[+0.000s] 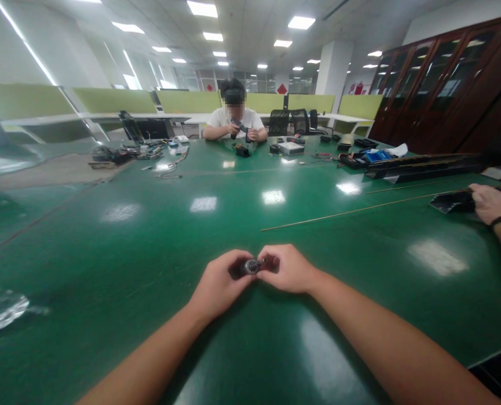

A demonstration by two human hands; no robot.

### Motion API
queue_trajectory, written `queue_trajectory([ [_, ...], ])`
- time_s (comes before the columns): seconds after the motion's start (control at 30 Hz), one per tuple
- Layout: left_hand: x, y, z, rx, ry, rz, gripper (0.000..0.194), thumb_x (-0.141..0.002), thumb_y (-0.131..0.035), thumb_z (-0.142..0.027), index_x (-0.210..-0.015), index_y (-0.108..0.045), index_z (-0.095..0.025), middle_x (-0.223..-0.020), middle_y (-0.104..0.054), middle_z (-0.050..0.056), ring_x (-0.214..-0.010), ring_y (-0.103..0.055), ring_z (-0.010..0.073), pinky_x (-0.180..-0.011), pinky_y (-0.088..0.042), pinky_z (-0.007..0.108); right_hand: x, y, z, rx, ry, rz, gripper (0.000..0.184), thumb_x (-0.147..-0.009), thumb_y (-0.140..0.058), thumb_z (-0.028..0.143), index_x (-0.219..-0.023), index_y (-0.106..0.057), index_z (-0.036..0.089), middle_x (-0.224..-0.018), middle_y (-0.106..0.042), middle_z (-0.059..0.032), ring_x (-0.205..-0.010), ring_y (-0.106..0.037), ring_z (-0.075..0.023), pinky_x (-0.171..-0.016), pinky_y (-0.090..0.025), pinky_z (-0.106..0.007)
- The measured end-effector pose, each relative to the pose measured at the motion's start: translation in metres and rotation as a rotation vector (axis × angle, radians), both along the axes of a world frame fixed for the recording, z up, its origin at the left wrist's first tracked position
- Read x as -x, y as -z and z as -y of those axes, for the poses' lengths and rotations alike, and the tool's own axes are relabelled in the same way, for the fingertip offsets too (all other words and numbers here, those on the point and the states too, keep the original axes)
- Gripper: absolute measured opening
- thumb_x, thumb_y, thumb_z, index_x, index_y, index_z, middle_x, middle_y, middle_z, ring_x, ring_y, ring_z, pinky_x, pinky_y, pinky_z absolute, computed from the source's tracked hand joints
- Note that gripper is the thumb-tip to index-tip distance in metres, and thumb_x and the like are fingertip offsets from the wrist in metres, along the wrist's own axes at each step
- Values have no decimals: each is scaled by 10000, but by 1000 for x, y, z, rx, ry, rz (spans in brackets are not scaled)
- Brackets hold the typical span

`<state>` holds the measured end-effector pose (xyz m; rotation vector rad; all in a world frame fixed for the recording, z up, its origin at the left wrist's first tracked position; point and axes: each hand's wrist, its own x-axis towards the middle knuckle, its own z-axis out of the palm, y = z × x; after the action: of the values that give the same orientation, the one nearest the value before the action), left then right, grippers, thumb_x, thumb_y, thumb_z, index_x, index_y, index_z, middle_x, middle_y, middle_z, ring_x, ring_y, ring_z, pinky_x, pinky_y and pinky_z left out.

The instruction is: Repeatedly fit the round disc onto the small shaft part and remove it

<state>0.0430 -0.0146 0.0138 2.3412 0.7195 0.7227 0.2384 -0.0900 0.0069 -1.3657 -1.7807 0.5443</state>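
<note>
In the middle of the head view, my left hand (220, 283) is closed round a small dark cylindrical tool (250, 266) with a ringed, stepped metal tip. The tip points right, toward my other hand. Curled in a pinch at that tip is my right hand (290, 269), thumb and forefinger close together. A small dark end shows between those fingers; whether it belongs to the tool or is a separate piece, I cannot tell. Most of the tool's body is hidden inside my left hand. Both hands are just above the green table (183, 242).
A long thin brass-coloured rod (318, 218) lies to the right, by a co-worker's hand (489, 203) on a black channel piece (447, 201). Across the table another person (236, 118) holds a dark tool. Electronics clutter (149, 149) lies back left, clear plastic wrap (3, 312) front left.
</note>
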Motion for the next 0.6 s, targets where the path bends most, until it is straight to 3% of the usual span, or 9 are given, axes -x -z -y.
queue_trajectory([
  [0.27, 2, -3, 5, -92, 40, 13, 188, -838, -673, -223, -1024, -653, -233, -982, -664, 17, -897, -618, 167, -807, -489, 288, -1, -2, 1, 18, 24, -6, 131, -758, -734, 243, -859, -683, 177, -778, -695, -6, -659, -609, -134, -616, -443, -227],
  [0.6, 3, -4, 6, -112, 4, 28, 269, -893, -648, -369, -1134, -653, -250, -1071, -690, 36, -963, -643, 193, -871, -512, 315, -5, -3, 0, 11, 43, -68, 209, -782, -709, 220, -986, -686, 180, -805, -715, -13, -694, -657, -145, -660, -495, -238],
])
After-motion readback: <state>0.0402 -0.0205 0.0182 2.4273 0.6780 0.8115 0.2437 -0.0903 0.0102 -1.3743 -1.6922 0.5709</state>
